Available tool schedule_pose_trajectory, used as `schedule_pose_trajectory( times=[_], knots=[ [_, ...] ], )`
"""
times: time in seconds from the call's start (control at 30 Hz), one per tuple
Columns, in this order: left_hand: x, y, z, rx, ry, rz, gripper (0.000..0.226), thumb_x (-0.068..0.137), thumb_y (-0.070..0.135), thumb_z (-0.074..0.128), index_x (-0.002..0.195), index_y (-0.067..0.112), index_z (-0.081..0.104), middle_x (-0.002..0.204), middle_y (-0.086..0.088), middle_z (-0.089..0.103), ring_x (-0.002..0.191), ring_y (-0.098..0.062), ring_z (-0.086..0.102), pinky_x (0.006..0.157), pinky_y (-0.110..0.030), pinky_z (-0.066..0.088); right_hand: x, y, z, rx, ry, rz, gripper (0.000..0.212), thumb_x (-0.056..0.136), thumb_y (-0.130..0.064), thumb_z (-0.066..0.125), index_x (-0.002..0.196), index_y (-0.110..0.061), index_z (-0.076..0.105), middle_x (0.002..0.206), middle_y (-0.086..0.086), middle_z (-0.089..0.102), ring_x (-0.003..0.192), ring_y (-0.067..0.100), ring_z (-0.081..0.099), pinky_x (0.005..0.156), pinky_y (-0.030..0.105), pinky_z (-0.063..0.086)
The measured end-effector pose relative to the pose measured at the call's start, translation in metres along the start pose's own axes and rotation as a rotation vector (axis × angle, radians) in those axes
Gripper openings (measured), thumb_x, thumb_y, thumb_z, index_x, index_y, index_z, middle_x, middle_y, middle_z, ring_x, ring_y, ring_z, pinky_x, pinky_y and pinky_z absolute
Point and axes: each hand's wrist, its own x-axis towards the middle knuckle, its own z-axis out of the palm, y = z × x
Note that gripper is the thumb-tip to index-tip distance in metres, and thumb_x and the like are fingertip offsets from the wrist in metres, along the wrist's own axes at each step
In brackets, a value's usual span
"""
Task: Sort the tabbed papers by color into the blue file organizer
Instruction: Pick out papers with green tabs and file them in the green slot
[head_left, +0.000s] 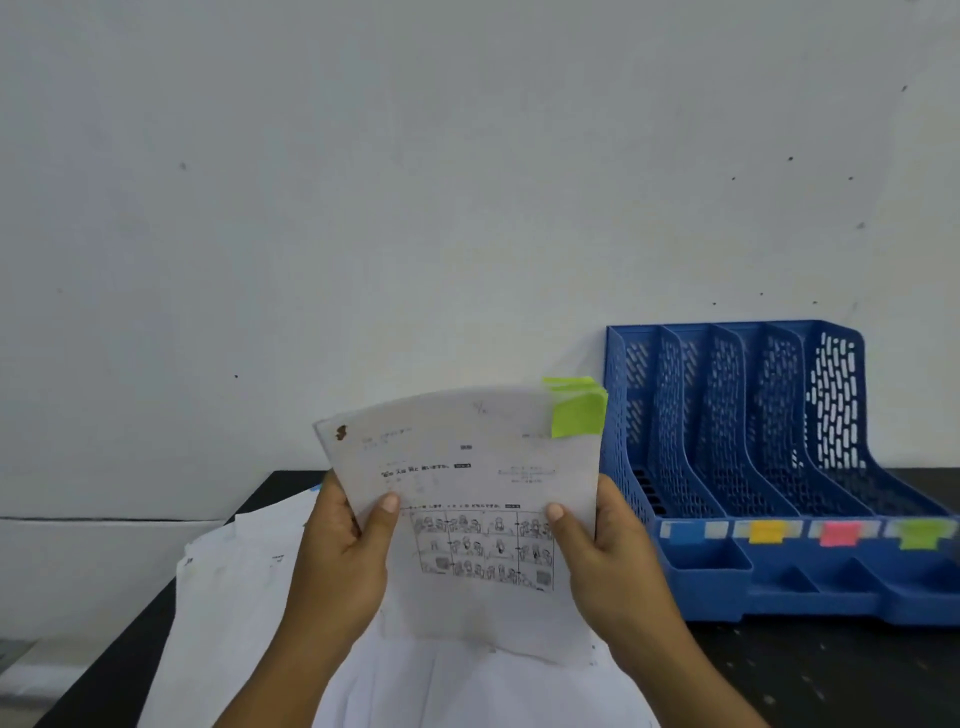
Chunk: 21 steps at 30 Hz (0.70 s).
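I hold a small stack of printed papers (467, 467) upright in front of me, with several green tabs (576, 410) at its top right corner. My left hand (343, 551) grips the stack's left edge, thumb on the front. My right hand (608, 551) grips the right edge the same way. The blue file organizer (779, 441) stands on the table to the right, just beside the stack. Its front rim carries blue (683, 532), yellow (766, 531), pink (837, 534) and green (919, 532) labels. Its slots look empty.
A loose pile of white papers (244, 582) lies on the black table (831, 675) below and left of my hands. A white wall (415, 208) rises right behind the table. The table's left edge runs diagonally at lower left.
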Motion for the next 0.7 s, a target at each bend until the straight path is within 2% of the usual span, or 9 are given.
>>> schedule_pose_trajectory(
  times=[0.13,0.27,0.37,0.5,0.57,0.63,0.7],
  knots=[
    [0.004,0.004,0.003,0.092,-0.001,0.029,0.033,0.097,0.017,0.053,0.118,0.041,0.049,0.106,0.025,0.066,0.098,0.007,0.062,0.08,-0.023,0.047,0.001,-0.003,0.001,-0.027,-0.007,-0.011,0.016,0.098,-0.017,0.054,0.106,-0.03,0.057,0.098,-0.017,0.072,0.091,0.0,0.068,0.072,0.026,0.059],
    [0.004,-0.003,0.006,0.152,-0.048,-0.011,0.036,0.097,0.015,0.053,0.117,0.045,0.048,0.107,0.025,0.066,0.1,0.005,0.061,0.082,-0.022,0.046,-0.003,0.002,-0.001,-0.123,-0.088,0.032,0.017,0.098,-0.018,0.053,0.11,-0.031,0.053,0.099,-0.021,0.066,0.091,-0.005,0.065,0.065,0.015,0.054],
    [-0.001,-0.023,0.007,0.172,-0.084,-0.108,0.032,0.098,0.017,0.052,0.116,0.043,0.05,0.111,0.024,0.064,0.103,0.002,0.06,0.08,-0.019,0.046,-0.007,0.012,-0.005,-0.19,-0.12,0.119,0.02,0.098,-0.023,0.053,0.115,-0.033,0.051,0.105,-0.023,0.062,0.099,0.001,0.062,0.075,0.019,0.054],
    [-0.011,-0.049,0.008,0.179,-0.073,-0.228,0.032,0.098,0.015,0.05,0.124,0.034,0.053,0.115,0.016,0.066,0.107,-0.008,0.061,0.091,-0.035,0.05,-0.011,0.024,-0.012,-0.316,-0.169,0.182,0.03,0.098,-0.028,0.053,0.127,-0.037,0.052,0.12,-0.021,0.062,0.109,0.004,0.057,0.089,0.023,0.05],
    [-0.013,-0.054,0.011,0.186,-0.042,-0.228,0.03,0.098,0.014,0.05,0.121,0.032,0.055,0.114,0.013,0.066,0.107,-0.012,0.062,0.09,-0.036,0.05,-0.011,0.027,-0.015,-0.386,-0.185,0.187,0.032,0.099,-0.028,0.052,0.13,-0.035,0.053,0.123,-0.019,0.062,0.11,0.007,0.056,0.093,0.026,0.05],
    [-0.012,-0.051,0.017,0.174,-0.036,-0.205,0.028,0.098,0.011,0.051,0.116,0.032,0.058,0.109,0.015,0.068,0.102,-0.009,0.063,0.082,-0.029,0.049,-0.011,0.029,-0.018,-0.407,-0.146,0.184,0.03,0.099,-0.027,0.051,0.129,-0.031,0.056,0.123,-0.017,0.062,0.108,0.007,0.058,0.088,0.023,0.051],
    [-0.009,-0.045,0.025,0.169,-0.057,-0.178,0.029,0.097,0.01,0.052,0.111,0.034,0.059,0.103,0.018,0.069,0.097,-0.004,0.064,0.076,-0.025,0.047,-0.01,0.03,-0.024,-0.393,-0.077,0.178,0.027,0.1,-0.025,0.051,0.126,-0.027,0.058,0.122,-0.014,0.064,0.105,0.007,0.059,0.078,0.014,0.05]
  ],
)
